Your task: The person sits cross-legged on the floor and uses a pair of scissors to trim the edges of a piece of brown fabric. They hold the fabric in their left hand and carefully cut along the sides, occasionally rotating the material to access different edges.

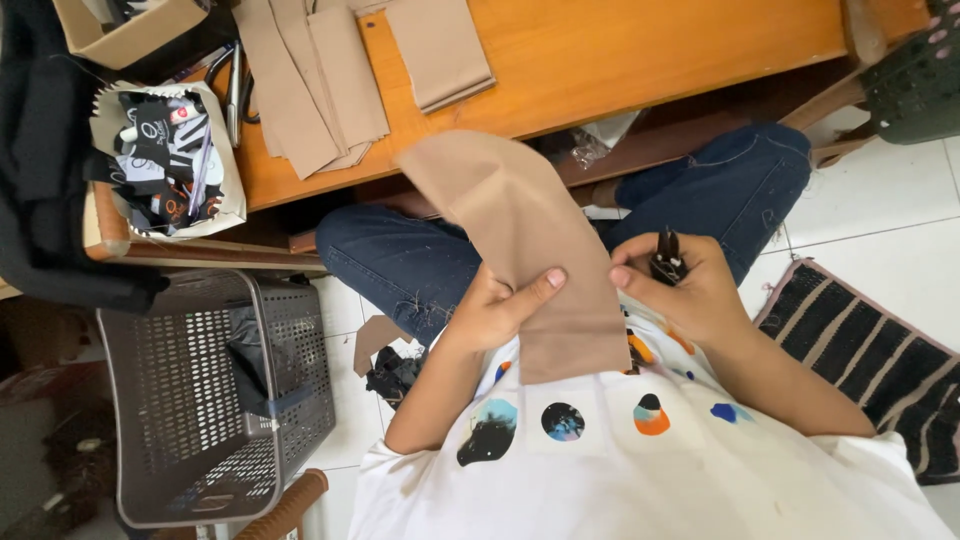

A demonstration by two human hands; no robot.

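Left hand: the left hand (pixel 497 305) grips the tan fabric piece (pixel 520 240) along its left edge, thumb pressed flat on the front face, fingers hidden behind the cloth.
Right hand: the right hand (pixel 680 285) is closed around small black snips (pixel 666 258) — the dark tool sticks up between the curled fingers — while the thumb tip touches the fabric's right edge.
Fabric piece: long, tan, rounded at its far end; it is held up in the air over the lap, between the two hands, its near end lying against the white shirt (pixel 640 460).
Lap: blue jeans (pixel 420 260) show on both sides of the fabric; the person sits low, knees pointing towards the worktop.
Worktop: an orange wooden worktop (pixel 640 50) runs across the top of the view, well apart from the hands.
On the worktop: a stack of cut tan pieces (pixel 310 80) lies fanned at the left, and a separate folded tan piece (pixel 440 45) lies just beside it — scissors (pixel 234 90) rest at the stack's left.
Paper tray: a white paper tray of black-and-white labels (pixel 165 160) sits at the worktop's left end.
Basket: a grey perforated plastic basket (pixel 215 400) stands on the tiled floor, left of the person's left arm.
Floor: a black striped mat (pixel 870 350) lies to the right; dark scraps (pixel 392 372) lie between basket and knee.
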